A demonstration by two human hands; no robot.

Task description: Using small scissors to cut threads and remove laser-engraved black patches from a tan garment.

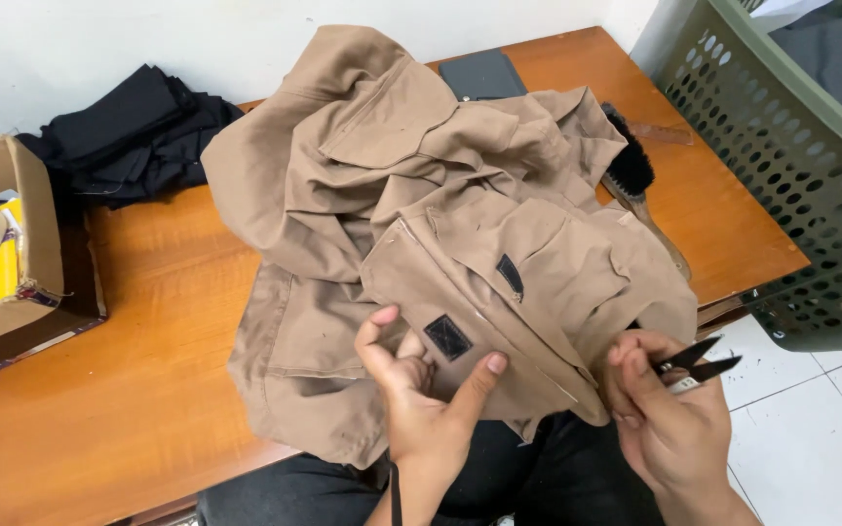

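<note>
A crumpled tan jacket [411, 185] lies heaped on the wooden table [158, 321], its front part hanging toward me. My left hand [421, 390] pinches the jacket's near edge just beside a small black square patch [447, 337]. A second small black tab [510, 276] sits higher on the same panel. My right hand [669, 419] is closed around small black thread snips [699, 360], blades pointing right, at the jacket's lower right edge.
A black-bristled wooden brush [635, 175] lies right of the jacket. Folded black garments [133, 131] sit at the back left, a dark flat pad [482, 74] behind the jacket. An open cardboard box [36, 229] stands far left. A green perforated basket [791, 166] stands at the right.
</note>
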